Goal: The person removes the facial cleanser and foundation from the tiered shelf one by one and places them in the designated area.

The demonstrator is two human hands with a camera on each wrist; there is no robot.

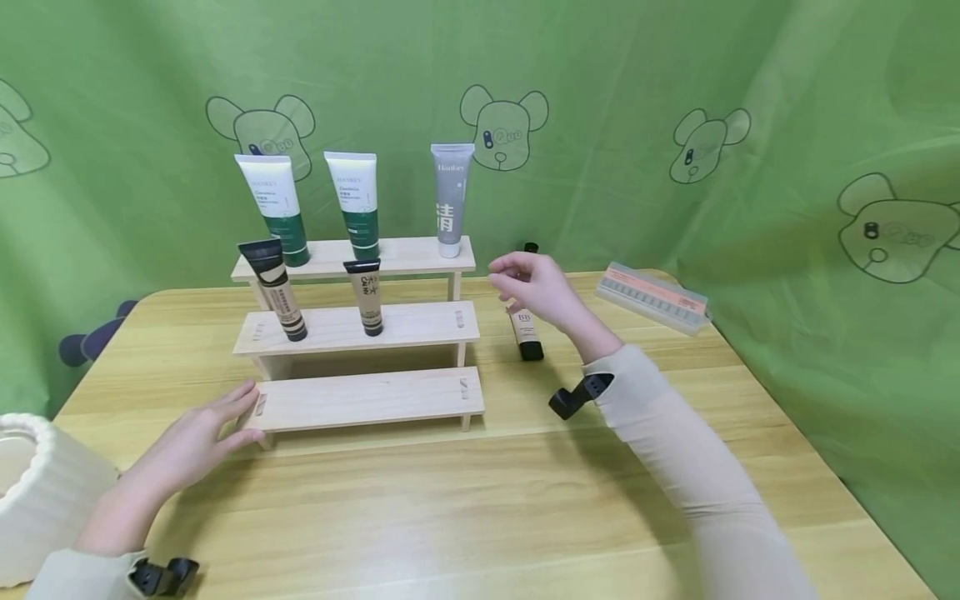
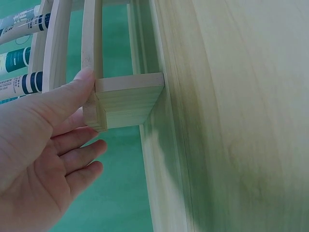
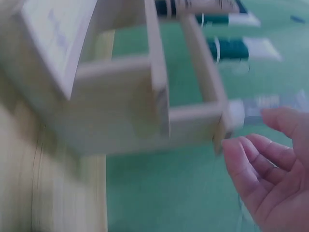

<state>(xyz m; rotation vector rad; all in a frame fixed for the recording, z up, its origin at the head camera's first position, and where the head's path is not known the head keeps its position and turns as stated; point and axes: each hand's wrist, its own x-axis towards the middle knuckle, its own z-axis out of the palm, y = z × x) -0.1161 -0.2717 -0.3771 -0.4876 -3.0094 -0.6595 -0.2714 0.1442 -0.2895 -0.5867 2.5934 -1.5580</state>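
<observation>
A three-step wooden display stand stands on the table. My left hand grips the left end of its lowest step; in the left wrist view the thumb lies against the board's end. My right hand is off the stand's right side with fingers loosely bent and nothing held, in front of a BB tube that it partly hides. On the top step stand two green-and-white tubes and a grey tube. Two beige tubes with black caps stand on the middle step.
A clear plastic box with a pink strip lies at the table's back right. A white ribbed container is at the left front edge. Behind the table hangs a green curtain with bear heads.
</observation>
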